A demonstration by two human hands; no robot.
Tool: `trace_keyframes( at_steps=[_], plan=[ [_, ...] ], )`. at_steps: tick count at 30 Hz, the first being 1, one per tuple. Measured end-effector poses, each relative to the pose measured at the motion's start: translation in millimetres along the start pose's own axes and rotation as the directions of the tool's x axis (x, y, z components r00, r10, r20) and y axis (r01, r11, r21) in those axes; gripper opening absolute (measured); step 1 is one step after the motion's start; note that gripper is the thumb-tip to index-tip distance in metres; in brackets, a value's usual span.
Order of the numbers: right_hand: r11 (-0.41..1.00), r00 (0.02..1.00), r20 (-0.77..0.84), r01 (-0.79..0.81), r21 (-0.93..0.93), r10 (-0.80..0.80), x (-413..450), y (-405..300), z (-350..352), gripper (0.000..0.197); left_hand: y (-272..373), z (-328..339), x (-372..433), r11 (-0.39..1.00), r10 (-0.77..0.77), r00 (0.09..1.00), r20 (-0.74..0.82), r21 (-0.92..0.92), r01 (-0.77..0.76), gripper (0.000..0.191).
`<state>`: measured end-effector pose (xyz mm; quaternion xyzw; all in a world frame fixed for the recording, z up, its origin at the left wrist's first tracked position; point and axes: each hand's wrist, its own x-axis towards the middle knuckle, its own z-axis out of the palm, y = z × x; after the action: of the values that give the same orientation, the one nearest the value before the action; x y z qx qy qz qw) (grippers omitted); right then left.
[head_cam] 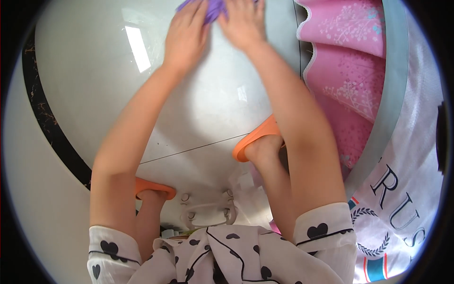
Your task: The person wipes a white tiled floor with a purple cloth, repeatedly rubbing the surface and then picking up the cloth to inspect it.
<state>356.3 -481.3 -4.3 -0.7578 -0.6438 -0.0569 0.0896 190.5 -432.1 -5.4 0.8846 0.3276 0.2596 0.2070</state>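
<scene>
At the top of the view a purple cloth lies bunched on the glossy white tiled floor. My left hand grips it from the left, with the fingers running out over the fabric. From the right, my right hand holds the same cloth, its thumb against the cloth's edge. The hands are a short gap apart. The cloth's far part is cut off by the picture's upper rim.
Orange slippers are on my feet. On the right hangs a pink ruffled bed skirt below a bed with a printed satin cover. Black marbled skirting follows the left wall. Behind my feet is a white plastic object with round pegs.
</scene>
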Motion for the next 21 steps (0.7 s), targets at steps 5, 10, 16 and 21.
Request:
trace_keyframes(
  at_steps=[5,10,16,21],
  plan=[
    [0.886,0.886,-0.001,-0.464,-0.001,0.464,2,62,2,0.065,35,57,76,0.997,0.075,0.968,0.239,-0.002,-0.077,0.055],
    [0.649,0.646,0.236,-0.757,0.076,0.726,-68,82,-26,0.055,86,91,63,0.953,0.302,0.89,0.34,-0.096,-0.287,0.051],
    [0.486,0.498,0.051,-0.86,0.154,0.866,-161,34,-36,0.061,113,71,27,0.869,0.493,0.674,0.551,-0.268,-0.416,0.058],
    [0.426,0.437,0.077,-0.895,0.129,0.896,-190,-78,-36,0.068,70,23,-30,0.819,0.572,0.618,0.54,-0.425,-0.386,0.059]
  ],
)
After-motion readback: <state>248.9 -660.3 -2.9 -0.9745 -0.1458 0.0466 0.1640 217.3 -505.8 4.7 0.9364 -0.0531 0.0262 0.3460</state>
